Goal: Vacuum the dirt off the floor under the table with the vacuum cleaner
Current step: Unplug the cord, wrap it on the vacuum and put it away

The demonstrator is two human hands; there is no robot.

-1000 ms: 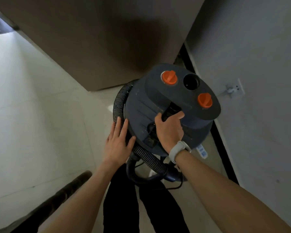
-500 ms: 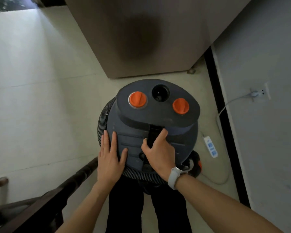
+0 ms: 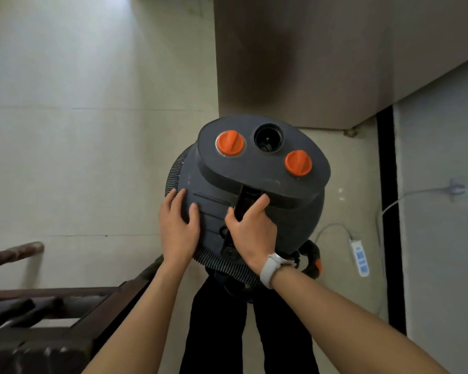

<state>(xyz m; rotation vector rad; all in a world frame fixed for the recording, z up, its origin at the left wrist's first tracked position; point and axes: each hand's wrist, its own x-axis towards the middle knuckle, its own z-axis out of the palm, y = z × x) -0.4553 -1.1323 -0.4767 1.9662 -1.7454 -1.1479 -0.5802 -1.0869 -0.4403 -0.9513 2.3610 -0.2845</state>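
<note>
Head view: the tiled floor [image 3: 97, 163] has swung round since a second ago and the canister vacuum cleaner [image 3: 254, 190] now sits squarely before the person — seemingly being carried or repositioned, no suction yet. The right hand [image 3: 251, 230] has its fingers clamped on the black carry handle [image 3: 247, 201]; the left hand [image 3: 177, 225] lies flat, fingers apart, on the lid. The hose [image 3: 227, 265] is mostly hidden, and the nozzle and dirt are unseen.

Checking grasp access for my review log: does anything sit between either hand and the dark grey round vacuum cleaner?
Nothing visible does. The left hand rests flat on the dark grey round vacuum cleaner, and the right hand grips its black handle.
</note>
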